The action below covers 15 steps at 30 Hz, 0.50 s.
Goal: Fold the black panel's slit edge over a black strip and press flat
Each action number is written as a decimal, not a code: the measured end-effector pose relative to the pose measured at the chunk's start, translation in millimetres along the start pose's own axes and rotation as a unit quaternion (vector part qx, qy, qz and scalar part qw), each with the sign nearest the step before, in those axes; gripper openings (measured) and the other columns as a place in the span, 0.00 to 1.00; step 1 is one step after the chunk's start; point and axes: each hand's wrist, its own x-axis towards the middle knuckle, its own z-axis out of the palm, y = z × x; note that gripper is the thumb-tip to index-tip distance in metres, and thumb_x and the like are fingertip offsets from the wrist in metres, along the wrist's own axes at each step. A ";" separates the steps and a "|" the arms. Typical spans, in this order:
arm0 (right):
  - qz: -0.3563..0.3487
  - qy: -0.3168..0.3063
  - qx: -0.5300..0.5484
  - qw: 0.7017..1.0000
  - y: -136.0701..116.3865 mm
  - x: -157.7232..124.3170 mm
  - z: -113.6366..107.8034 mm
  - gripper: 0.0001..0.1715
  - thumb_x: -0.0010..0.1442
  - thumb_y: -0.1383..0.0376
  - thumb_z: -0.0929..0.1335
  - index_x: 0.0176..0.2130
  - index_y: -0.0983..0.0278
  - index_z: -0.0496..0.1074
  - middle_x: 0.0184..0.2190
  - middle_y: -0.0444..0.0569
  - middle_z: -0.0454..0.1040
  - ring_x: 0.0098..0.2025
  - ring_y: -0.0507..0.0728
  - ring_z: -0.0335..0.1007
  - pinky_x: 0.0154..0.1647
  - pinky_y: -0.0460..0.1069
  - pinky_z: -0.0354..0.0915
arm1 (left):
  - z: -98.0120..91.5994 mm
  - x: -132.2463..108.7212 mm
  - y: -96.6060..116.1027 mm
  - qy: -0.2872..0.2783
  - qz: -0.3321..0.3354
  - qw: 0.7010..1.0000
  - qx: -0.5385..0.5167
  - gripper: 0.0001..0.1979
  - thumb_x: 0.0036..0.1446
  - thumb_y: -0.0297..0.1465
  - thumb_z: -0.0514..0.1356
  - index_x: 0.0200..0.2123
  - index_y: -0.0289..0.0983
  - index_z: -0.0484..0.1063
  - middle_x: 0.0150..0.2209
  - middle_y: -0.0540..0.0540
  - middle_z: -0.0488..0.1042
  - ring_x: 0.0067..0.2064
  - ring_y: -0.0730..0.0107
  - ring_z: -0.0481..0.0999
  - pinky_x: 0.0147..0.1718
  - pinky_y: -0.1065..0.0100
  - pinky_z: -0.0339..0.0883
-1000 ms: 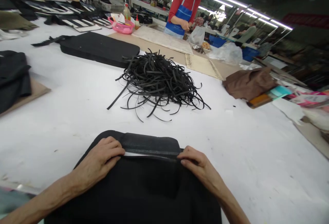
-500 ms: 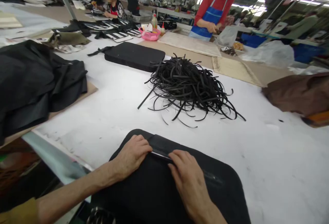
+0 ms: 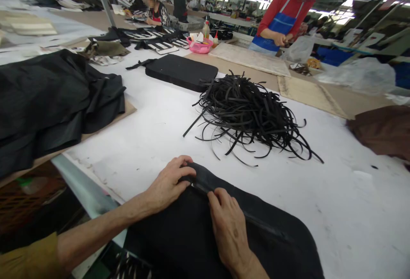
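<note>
A black fabric panel (image 3: 272, 236) with rounded corners lies at the table's near edge, and a long fold or seam runs across it near its far side. My left hand (image 3: 174, 181) grips the panel's far edge at the left, fingers over the rim and thumb on the near side. Beside it, my right hand (image 3: 229, 223) has its bent fingers closed at the fold, its thumb partly hidden. A small pale spot shows in the fold by the left fingertips. Beyond the panel rests a tangled heap of thin black strips (image 3: 253, 112).
A padded black rounded piece (image 3: 182, 70) lies behind the strips. Black cloth (image 3: 48, 104) is piled at left, brown cloth (image 3: 381, 129) at right. Farther back are a pink basket (image 3: 200, 46), boards (image 3: 250, 59) and a person in a blue apron (image 3: 278, 27).
My left hand has shifted from the fold to the panel's far edge, which is now lifted and bent there. The white line between my hands is mostly covered. The view has swung left.
</note>
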 end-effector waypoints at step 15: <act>-0.018 0.007 0.024 1.000 6.1 0.8 3.8 0.12 0.62 0.75 0.57 0.39 0.66 0.67 0.30 0.50 0.64 0.31 0.59 0.59 0.32 0.53 0.56 | 27.7 0.0 -8.4 -0.068 0.056 0.979 0.183 0.11 0.52 0.17 0.52 0.34 0.35 0.68 0.38 0.46 0.65 0.40 0.66 0.62 0.39 0.66 0.62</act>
